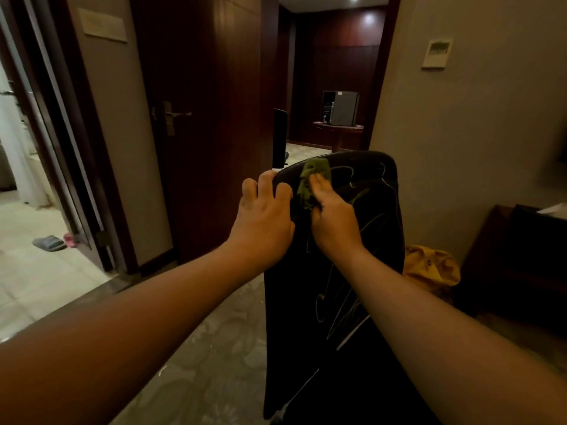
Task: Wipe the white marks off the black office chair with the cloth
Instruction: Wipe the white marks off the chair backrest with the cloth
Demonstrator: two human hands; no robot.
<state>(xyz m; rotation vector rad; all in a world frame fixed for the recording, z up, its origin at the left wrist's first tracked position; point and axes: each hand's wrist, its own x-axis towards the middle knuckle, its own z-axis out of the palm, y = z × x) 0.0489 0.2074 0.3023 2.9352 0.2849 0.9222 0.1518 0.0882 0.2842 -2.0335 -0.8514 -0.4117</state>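
The black office chair (377, 240) stands with its backrest facing me, centre right. White scribbled marks (365, 191) run over the backrest from near the top edge down to its lower part. My left hand (264, 219) grips the upper left edge of the backrest, fingers curled over the rim. My right hand (333, 216) holds a crumpled green cloth (313, 182) and presses it against the backrest near the top left corner, just right of my left hand.
A dark wooden door (196, 118) stands open on the left, beside a tiled bathroom with slippers (49, 243). A yellow bag (429, 265) lies on the floor right of the chair, next to dark furniture (518, 262). Patterned carpet (208, 363) lies below.
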